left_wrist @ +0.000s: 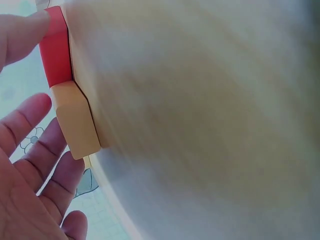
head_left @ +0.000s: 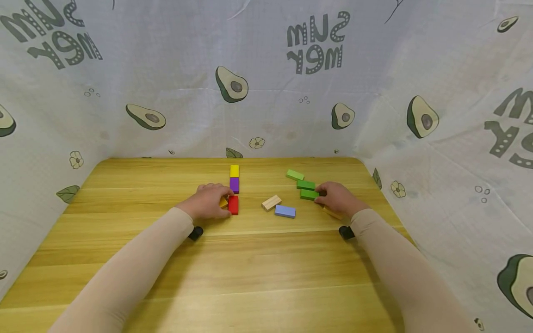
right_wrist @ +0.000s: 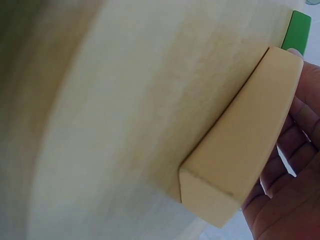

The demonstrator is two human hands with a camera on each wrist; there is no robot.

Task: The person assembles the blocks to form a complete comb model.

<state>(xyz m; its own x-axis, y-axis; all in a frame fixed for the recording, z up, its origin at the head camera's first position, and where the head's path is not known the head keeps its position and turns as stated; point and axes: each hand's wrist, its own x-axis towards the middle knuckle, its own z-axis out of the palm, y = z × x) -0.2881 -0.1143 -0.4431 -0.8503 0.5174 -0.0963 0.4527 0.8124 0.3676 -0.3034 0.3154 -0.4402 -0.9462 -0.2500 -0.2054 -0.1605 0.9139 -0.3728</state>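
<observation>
In the head view my left hand (head_left: 206, 201) has its thumb and index finger at opposite ends of a red block (head_left: 233, 205), holding it lengthwise. The left wrist view shows the thumb on the red block (left_wrist: 55, 55), beside an orange block (left_wrist: 77, 120) that the hand partly hides from above. A purple block (head_left: 235, 185) and a yellow block (head_left: 234, 170) form a line beyond it. My right hand (head_left: 339, 199) pinches the right end of a green block (head_left: 308, 194), just below another green block (head_left: 306, 185). Under this hand lies another orange block (right_wrist: 240, 135), partly covered.
Between the hands lie a plain wooden block (head_left: 271, 203) and a blue block (head_left: 285, 211). A light green block (head_left: 295, 175) sits farther back. Patterned cloth (head_left: 275, 120) hangs along the back and sides of the wooden table (head_left: 266, 277).
</observation>
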